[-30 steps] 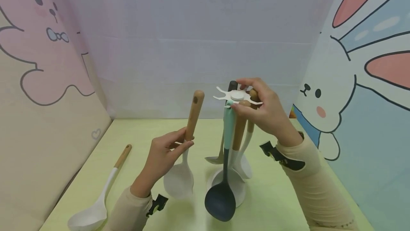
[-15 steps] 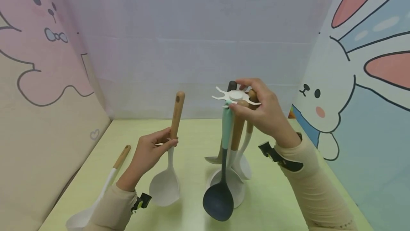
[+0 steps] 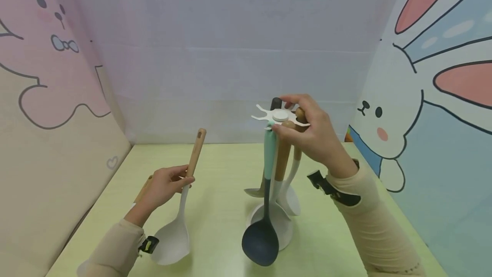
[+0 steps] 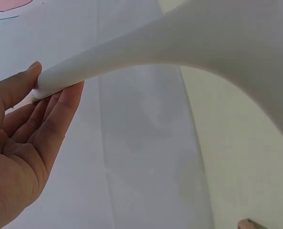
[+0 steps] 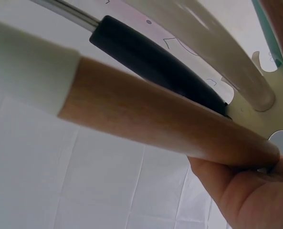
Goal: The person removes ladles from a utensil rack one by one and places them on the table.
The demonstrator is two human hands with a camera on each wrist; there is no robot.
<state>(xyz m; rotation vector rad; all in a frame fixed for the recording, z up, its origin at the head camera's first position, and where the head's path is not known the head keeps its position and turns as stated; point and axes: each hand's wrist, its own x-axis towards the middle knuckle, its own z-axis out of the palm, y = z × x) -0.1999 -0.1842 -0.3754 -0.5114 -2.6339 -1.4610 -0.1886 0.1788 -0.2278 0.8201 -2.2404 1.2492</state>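
Observation:
In the head view my left hand (image 3: 163, 187) pinches a white turner (image 3: 171, 243) where its wooden handle meets the white shank. The turner's wide blade hangs low over the table, its handle leaning up to the right. My right hand (image 3: 315, 136) grips the white hooked top of a utensil stand (image 3: 279, 115), thumb at the front and fingers behind. From that top hang a black ladle (image 3: 260, 243) with a mint handle and several other utensils. The right wrist view shows a wooden handle (image 5: 155, 114) and a black handle (image 5: 155, 62) close to that hand.
The stand's round white base (image 3: 287, 236) sits on the pale green table (image 3: 223, 183), partly hidden by the ladle. A wooden-handled white ladle lies at the left, its handle (image 3: 143, 188) showing behind my left arm. Cloth walls with cartoon animals enclose three sides.
My left hand has carried the turner leftward and lower, away from the stand, and now covers much of the ladle lying at the left. The right hand keeps its grip on the stand.

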